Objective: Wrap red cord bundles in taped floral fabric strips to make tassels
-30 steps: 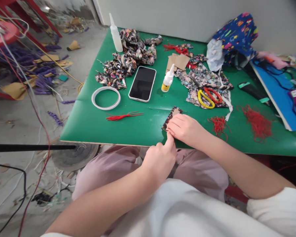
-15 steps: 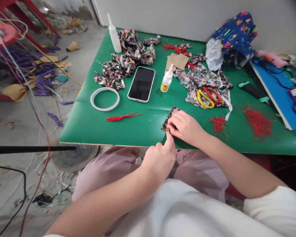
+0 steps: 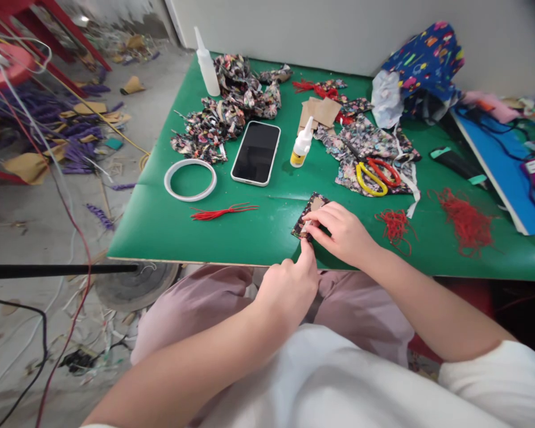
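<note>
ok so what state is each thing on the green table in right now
fabric-covered card: flat on the table, pinned by both hands
right hand: fingers pressing on the card
left hand: fingertip on the card's near edge
phone: screen dark, face up
glue bottle: upright, capped
scissors: lying on fabric
tape ring: lying flat

Two glue bottles (image 3: 207, 63) (image 3: 301, 144), one phone (image 3: 255, 153), one tape ring (image 3: 190, 179), one scissors (image 3: 376, 174)

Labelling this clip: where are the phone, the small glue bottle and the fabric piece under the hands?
phone (image 3: 255, 153), head view, middle of dark screen
small glue bottle (image 3: 300, 148), head view, white body
fabric piece (image 3: 306, 214), head view, exposed left part
</note>
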Demonstrator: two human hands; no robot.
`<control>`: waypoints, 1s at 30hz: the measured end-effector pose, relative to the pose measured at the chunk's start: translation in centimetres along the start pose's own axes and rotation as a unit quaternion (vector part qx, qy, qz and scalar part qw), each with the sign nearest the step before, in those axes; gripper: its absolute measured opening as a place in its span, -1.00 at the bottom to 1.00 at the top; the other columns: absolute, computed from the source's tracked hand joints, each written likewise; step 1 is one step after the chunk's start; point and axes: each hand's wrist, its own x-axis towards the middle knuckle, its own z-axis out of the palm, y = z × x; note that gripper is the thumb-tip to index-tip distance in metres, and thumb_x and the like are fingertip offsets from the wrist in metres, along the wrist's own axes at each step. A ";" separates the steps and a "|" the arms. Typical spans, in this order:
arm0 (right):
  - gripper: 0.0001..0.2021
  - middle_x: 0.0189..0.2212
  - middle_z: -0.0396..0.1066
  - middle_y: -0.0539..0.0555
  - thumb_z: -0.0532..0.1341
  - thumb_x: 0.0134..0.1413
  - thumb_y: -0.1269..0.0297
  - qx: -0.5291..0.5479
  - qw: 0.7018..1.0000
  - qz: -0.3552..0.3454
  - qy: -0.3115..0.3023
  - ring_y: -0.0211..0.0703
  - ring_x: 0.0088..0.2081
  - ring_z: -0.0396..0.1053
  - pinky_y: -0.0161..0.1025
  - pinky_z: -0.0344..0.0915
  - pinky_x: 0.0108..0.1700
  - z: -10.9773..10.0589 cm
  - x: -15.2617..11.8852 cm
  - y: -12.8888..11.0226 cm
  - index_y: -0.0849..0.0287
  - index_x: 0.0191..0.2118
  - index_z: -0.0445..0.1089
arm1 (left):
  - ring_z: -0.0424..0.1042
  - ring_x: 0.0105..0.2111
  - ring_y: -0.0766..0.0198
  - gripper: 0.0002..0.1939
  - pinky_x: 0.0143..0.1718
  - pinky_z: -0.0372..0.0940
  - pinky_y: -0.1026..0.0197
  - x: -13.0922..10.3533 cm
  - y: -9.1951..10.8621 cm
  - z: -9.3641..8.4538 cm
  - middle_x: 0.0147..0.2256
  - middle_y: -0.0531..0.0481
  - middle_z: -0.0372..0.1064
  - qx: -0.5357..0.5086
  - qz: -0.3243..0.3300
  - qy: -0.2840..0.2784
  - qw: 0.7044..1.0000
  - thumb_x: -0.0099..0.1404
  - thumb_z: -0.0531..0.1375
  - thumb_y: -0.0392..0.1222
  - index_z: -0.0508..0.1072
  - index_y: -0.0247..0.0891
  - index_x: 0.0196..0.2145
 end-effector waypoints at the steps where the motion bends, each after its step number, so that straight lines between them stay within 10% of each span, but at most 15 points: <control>1: -0.83 -0.34 0.42 0.12 0.05 0.14 0.35 0.008 1.000 0.000 0.001 -0.14 -0.25 0.27 -0.17 0.26 -0.15 -0.1 0.0 0.0 0.22 -0.22 0.36 | 0.41 -0.56 0.32 -0.57 -0.67 0.30 0.26 0.0 0.0 0.0 0.12 -0.22 0.16 0.001 0.000 0.000 1.000 0.27 -0.06 -0.29 0.30 -0.37 0.06; 30: -0.85 -0.36 0.43 0.09 0.14 0.07 0.35 0.009 0.999 -0.031 0.014 -0.16 -0.26 0.22 -0.16 0.24 -0.18 0.0 -0.4 -0.5 0.19 -0.37 0.48 | 0.38 -0.65 0.36 -0.54 -0.75 0.24 0.28 0.0 0.0 -0.3 0.14 -0.30 0.12 0.010 0.004 -0.009 1.000 0.26 -0.07 -0.30 0.25 -0.45 0.09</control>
